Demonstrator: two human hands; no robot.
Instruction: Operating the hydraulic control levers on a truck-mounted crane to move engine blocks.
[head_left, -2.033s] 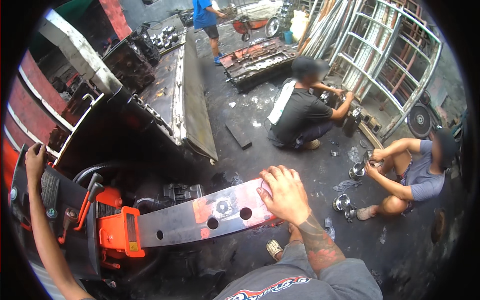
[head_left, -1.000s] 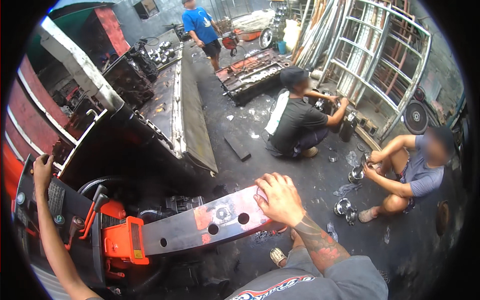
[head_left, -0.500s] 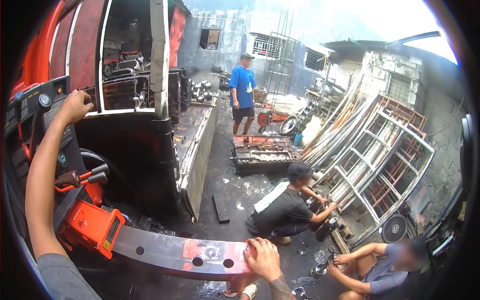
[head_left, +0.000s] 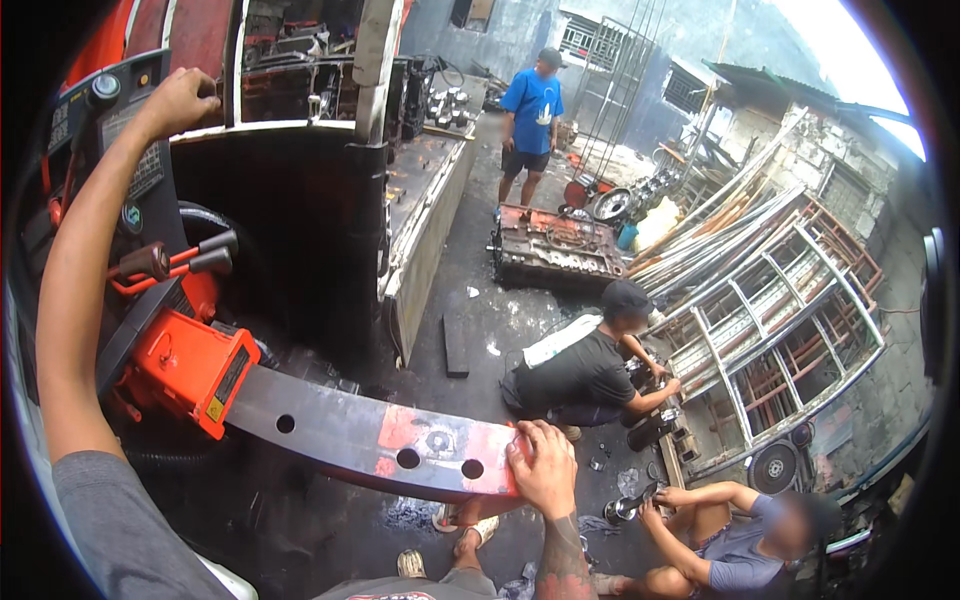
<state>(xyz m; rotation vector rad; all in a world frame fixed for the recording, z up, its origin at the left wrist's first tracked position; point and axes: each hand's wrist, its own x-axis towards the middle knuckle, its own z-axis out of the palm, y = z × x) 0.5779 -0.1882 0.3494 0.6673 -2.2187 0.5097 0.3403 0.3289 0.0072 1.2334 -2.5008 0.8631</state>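
Observation:
My left hand [head_left: 180, 103] is raised at the upper left beside a dark control panel [head_left: 140, 165] with a round black knob. Its fingers are curled, and whatever they hold, if anything, is hidden. My right hand [head_left: 543, 468] grips the end of a curved, flat steel beam [head_left: 335, 430] with round holes and worn red paint. The beam runs left to an orange metal housing [head_left: 190, 365] bearing a yellow label. Several dark-gripped levers [head_left: 205, 255] stand above that housing, below my left forearm.
A person in blue [head_left: 532, 115] stands behind a rusty engine block [head_left: 560, 245]. A crouching person in black [head_left: 590, 370] handles a dark part. Another person [head_left: 745, 535] sits at lower right holding parts. Metal frames and pipes [head_left: 780, 320] lean at the right. A black bar [head_left: 455, 345] lies on the floor.
The view has tilted downward, so my legs and sandals show more at the bottom. My left hand stays by the panel and my right hand on the beam's end.

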